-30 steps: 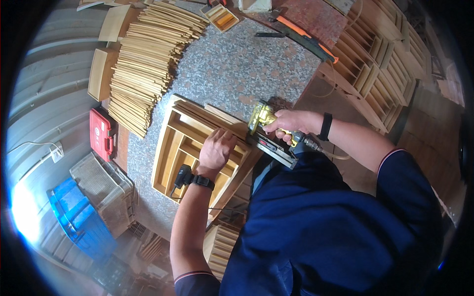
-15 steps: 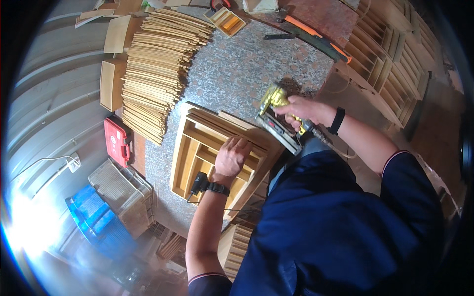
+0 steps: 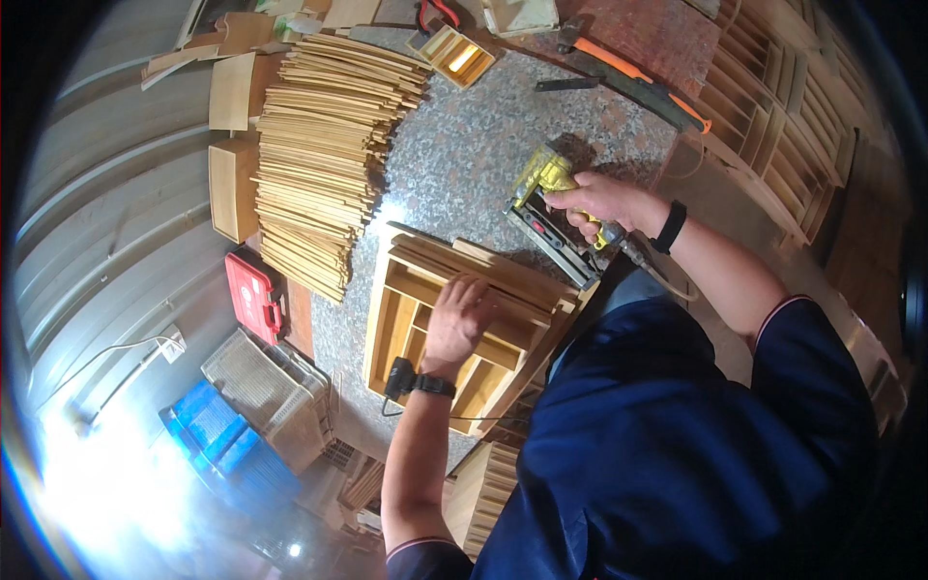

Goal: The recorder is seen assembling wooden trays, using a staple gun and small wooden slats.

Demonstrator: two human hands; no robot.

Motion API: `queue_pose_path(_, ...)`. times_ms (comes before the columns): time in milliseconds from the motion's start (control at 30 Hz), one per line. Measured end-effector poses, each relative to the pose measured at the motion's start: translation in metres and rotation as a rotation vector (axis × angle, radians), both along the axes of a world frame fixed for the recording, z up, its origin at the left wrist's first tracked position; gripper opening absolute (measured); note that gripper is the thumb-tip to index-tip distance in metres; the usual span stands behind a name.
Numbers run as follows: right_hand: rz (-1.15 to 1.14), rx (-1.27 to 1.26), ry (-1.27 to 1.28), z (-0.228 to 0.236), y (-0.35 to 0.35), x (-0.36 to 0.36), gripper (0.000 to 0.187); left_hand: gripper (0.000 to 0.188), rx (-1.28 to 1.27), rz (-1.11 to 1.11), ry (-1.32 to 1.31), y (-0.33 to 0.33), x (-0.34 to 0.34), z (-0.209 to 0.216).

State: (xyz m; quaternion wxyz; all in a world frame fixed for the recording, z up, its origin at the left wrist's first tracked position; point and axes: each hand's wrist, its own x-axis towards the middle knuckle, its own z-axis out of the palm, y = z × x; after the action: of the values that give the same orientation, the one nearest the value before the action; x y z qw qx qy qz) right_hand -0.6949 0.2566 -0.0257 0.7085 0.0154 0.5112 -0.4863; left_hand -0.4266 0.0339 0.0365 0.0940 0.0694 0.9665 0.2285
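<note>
A wooden tray (image 3: 375, 329) with several compartments lies at the near edge of the stone-topped table. My left hand (image 3: 460, 317) is over it, its fingers curled down around a strip inside the tray, the fingertips partly hidden. To the right, my right hand (image 3: 601, 205) grips the handle of a yellow and black nail gun (image 3: 547, 176). The gun is held beside the tray's far right corner, apart from it, with a hose (image 3: 657, 275) running from its handle. Loose wooden strips (image 3: 503, 263) lie along the tray's far side.
Stacked thin wooden slats (image 3: 319, 164) cover the table's left part. A red case (image 3: 253, 298) and blue crate (image 3: 227, 440) are at the left. An orange-handled hammer (image 3: 614, 60), small wooden box (image 3: 454, 56) and black bar (image 3: 567, 84) lie at the far side. More trays (image 3: 773, 135) stand right.
The whole view has shifted, so the table and tray appear farther right and lower. My left hand has slid slightly left over the tray. The nail gun has moved a little away from the tray.
</note>
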Motion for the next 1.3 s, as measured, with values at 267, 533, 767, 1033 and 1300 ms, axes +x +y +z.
queue_pose_path(267,0.016,-0.007,-0.016,-0.009,0.001,-0.004,0.029,0.032,-0.14,0.036,-0.08,-0.045,-0.018,0.015)
queue_pose_path(533,0.058,0.023,0.023,-0.003,-0.005,-0.006,0.03,0.023,-0.167,0.031,-0.087,-0.044,-0.022,0.01)
queue_pose_path(767,0.044,-0.042,-0.035,-0.004,-0.042,0.011,0.026,0.012,-0.173,0.048,-0.043,-0.045,-0.019,0.004)
queue_pose_path(1033,0.122,-0.194,-0.054,-0.011,-0.119,0.023,0.033,0.017,-0.172,0.074,-0.029,-0.042,-0.019,0.007)
queue_pose_path(1300,0.198,-0.239,-0.109,-0.021,-0.167,0.026,0.032,0.018,-0.123,0.115,-0.023,-0.043,-0.014,0.005)
